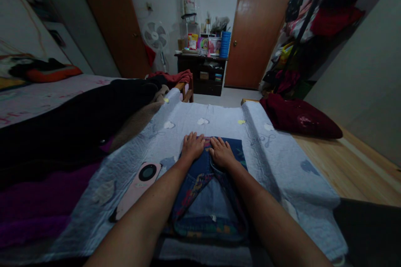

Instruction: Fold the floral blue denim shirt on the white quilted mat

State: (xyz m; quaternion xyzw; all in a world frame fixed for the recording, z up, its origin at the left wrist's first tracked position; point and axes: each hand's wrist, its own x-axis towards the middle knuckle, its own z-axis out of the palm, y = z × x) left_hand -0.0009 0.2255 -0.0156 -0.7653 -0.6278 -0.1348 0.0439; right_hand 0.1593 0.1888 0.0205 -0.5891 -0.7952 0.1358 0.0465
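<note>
A dark blue denim garment (206,204) with a colourful printed pattern lies folded on the pale blue quilted cloth (213,112). My left hand (193,146) rests flat on its far left part, fingers stretched forward. On the far right part lies my right hand (222,151), palm down with the fingers a little spread. Between the two hands runs a narrow strip of the denim. Nearer to me the garment's opening gapes, showing lighter blue inside and a small white tag (214,217). Both forearms reach in from the bottom edge.
A pink phone (138,190) lies face down left of the garment. Black clothing (78,108) and purple fabric (46,200) are heaped at the left. A maroon bundle (300,116) sits on the wooden surface (338,158) at right. Beyond stand a fan (156,35) and a dark cabinet (200,77).
</note>
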